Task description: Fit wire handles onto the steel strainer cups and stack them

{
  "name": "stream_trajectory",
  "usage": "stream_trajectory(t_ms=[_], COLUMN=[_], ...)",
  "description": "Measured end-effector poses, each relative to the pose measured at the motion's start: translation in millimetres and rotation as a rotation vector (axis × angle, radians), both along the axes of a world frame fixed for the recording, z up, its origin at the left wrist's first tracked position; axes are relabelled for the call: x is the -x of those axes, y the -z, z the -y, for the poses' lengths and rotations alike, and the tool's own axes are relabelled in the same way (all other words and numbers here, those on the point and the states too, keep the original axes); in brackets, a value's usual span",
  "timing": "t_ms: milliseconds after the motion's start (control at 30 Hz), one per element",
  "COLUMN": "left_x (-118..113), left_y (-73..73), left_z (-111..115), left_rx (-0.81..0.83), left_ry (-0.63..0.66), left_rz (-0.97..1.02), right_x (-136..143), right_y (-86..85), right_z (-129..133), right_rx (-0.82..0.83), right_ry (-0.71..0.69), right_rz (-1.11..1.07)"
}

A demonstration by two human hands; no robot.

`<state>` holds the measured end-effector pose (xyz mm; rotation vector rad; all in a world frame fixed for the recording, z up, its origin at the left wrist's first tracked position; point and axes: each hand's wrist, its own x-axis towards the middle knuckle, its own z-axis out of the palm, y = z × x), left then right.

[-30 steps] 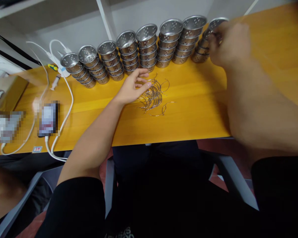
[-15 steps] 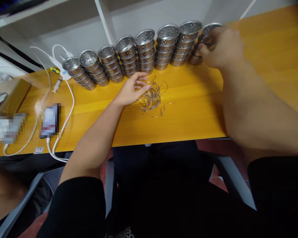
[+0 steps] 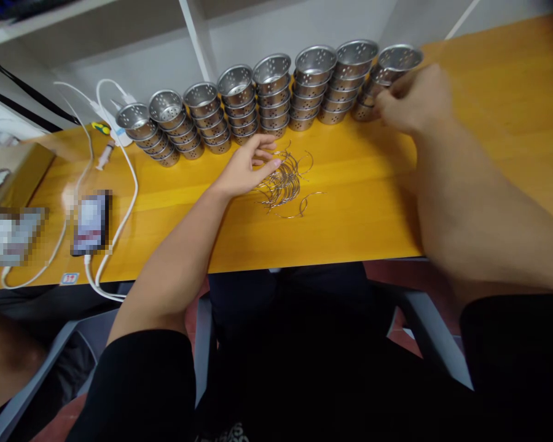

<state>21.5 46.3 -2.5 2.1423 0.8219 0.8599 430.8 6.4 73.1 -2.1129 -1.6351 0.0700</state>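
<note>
Stacks of perforated metal cups [image 3: 316, 64] stand in a row along the back of the yellow table [image 3: 359, 215]. My right hand [image 3: 415, 98] is at the rightmost stack [image 3: 399, 60], its fingers bent against the cups' side below the top rim; the fingertips are partly hidden, and I cannot make out whether they grip a cup. My left hand [image 3: 251, 167] rests at the left edge of a pile of thin curved metal wires [image 3: 283, 181], fingers apart and holding nothing. A few wires lie loose at the pile's right side.
On the left lie a phone [image 3: 91, 222] with a white cable [image 3: 133, 184], a small syringe [image 3: 105, 156], a yellow-and-black item [image 3: 100, 128] and a cardboard box [image 3: 25, 175]. Another person's bare limb [image 3: 9, 356] shows at lower left.
My right hand has moved slightly down from the top cup's rim, which now shows more fully. My left hand has stayed nearly still beside the wires.
</note>
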Motion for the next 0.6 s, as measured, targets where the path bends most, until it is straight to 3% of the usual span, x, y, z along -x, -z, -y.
stream_trajectory(t_ms=[233,400,600], left_x=[0.4,-0.1,-0.2], left_y=[-1.7,1.1,-0.5], left_z=[3.5,1.4,2.4], left_rx=[0.008,0.003,0.021], left_ry=[0.006,0.004,0.037], left_rz=[-0.011,-0.003,0.005], right_x=[12.8,3.8,-2.9], right_y=[11.9,15.1,31.9], right_z=[-3.1,-8.6,-21.1], right_rx=[0.087,0.077,0.085], right_ry=[-0.002,-0.036,-0.303], right_rz=[-0.122,-0.133,-0.202])
